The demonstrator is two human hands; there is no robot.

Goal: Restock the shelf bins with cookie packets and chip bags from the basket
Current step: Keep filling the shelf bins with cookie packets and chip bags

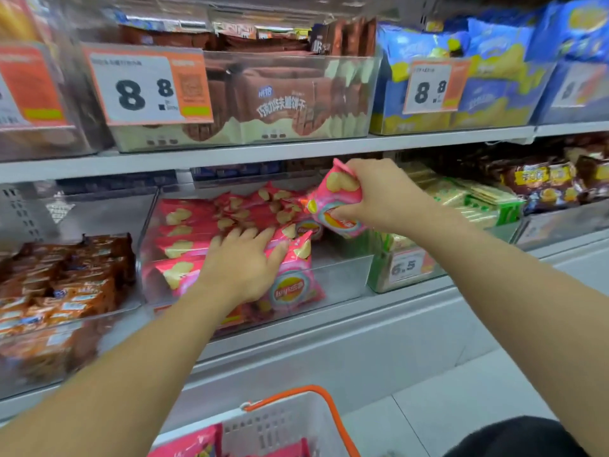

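Observation:
A clear shelf bin [342, 275] on the lower shelf holds several pink chip bags [188, 222]. My left hand [242, 262] lies flat on the bags in the bin, fingers spread and pressing the front ones back. My right hand [379, 196] grips one pink chip bag [333, 199] above the bin's right side, tilted. Below, a white basket [280, 423] with an orange handle [333, 410] holds more pink bags [194, 445].
Left of the pink bin is a bin of orange-brown cookie packets [66, 285]; right of it a bin of green packets [468, 199] with a 6.5 tag. The upper shelf [263, 153] carries brown cookie bins [280, 100] and blue-yellow chip bags [461, 84].

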